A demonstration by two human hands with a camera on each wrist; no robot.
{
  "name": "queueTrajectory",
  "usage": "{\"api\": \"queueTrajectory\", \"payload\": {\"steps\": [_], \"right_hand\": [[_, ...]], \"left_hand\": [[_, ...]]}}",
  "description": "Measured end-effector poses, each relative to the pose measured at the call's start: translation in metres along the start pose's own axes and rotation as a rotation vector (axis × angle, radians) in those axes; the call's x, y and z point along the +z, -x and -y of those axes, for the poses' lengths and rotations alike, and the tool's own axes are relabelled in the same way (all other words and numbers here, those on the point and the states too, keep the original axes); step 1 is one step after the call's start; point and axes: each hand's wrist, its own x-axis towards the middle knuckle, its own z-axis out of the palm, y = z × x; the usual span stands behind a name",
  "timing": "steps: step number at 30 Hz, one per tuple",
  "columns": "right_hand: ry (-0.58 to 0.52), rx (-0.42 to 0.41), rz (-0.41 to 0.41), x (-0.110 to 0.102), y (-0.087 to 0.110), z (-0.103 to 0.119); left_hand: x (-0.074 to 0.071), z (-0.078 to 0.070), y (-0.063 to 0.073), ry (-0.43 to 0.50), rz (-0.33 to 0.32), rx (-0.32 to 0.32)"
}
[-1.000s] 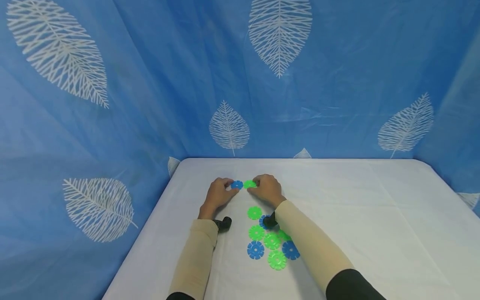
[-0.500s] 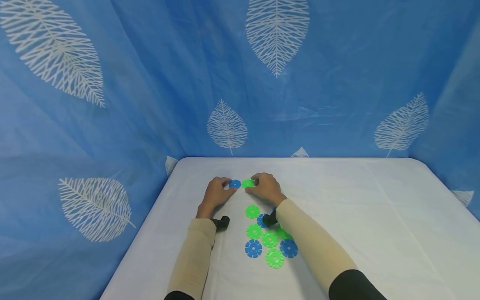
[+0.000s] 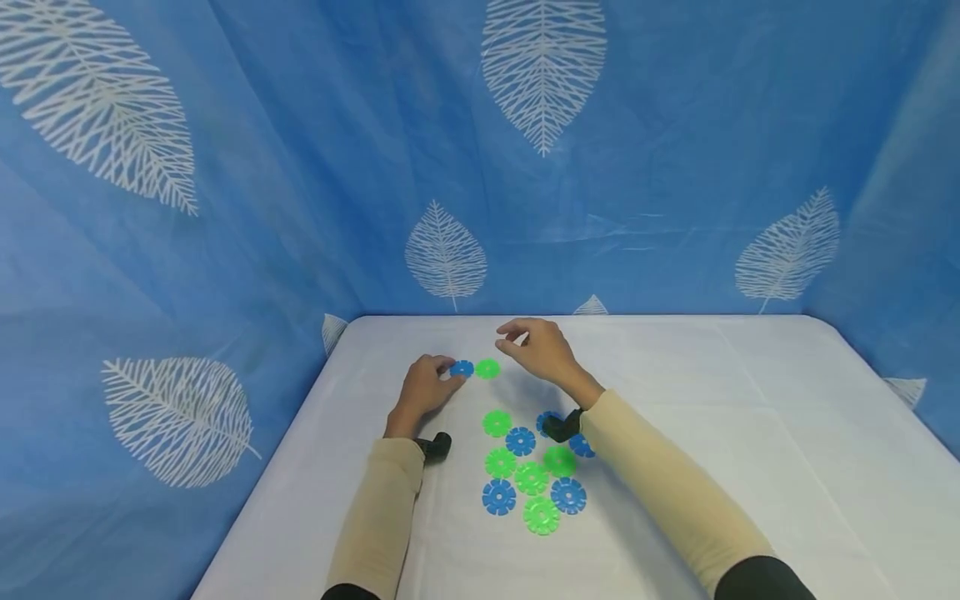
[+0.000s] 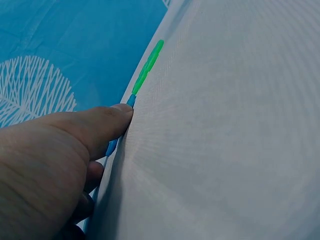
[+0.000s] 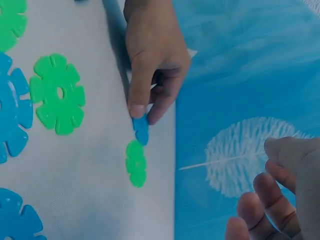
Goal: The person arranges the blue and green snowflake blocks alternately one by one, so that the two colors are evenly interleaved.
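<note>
At the far part of the white table, my left hand [image 3: 423,390] pinches a blue notched disc [image 3: 462,368] between thumb and fingers. Right beside that disc lies a green notched disc [image 3: 487,368], flat on the cloth. In the left wrist view the thumb covers most of the blue disc, and the green disc [image 4: 148,67] reaches beyond it. My right hand [image 3: 542,348] hovers above and to the right of the green disc, fingers loosely bent, holding nothing. The right wrist view has the green disc [image 5: 136,164] and blue disc [image 5: 141,131] end to end.
Nearer me, several more discs lie in a loose group, among them a green disc [image 3: 497,423] and a blue disc [image 3: 498,497]. My right wrist strap [image 3: 562,427] partly covers one blue disc. A blue leaf-patterned curtain [image 3: 337,167] hangs behind the table.
My right hand has let go of the green disc and moved up and to the right. The green disc stays beside the blue one, which my left hand still pinches.
</note>
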Motion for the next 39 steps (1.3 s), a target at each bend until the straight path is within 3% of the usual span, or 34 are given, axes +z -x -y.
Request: {"api": "queueTrajectory", "payload": {"steps": [9, 14, 20, 26, 39], "right_hand": [[-0.067, -0.061, -0.02, -0.033, 0.031, 0.009], [-0.127, -0.078, -0.075, -0.053, 0.055, 0.012], [-0.121, -0.043, -0.103, -0.069, 0.082, 0.004], [-0.089, 0.028, -0.072, -0.079, 0.104, -0.01], [-0.045, 0.13, 0.004, -0.079, 0.135, -0.042]], "left_hand": [[-0.003, -0.002, 0.002, 0.028, 0.007, 0.021], [-0.005, -0.002, 0.0, 0.019, 0.001, 0.034], [-0.004, 0.001, 0.0, 0.018, 0.017, 0.033], [-0.004, 0.003, 0.003, 0.023, 0.012, 0.014], [0.001, 0.003, 0.003, 0.034, 0.008, 0.021]]}}
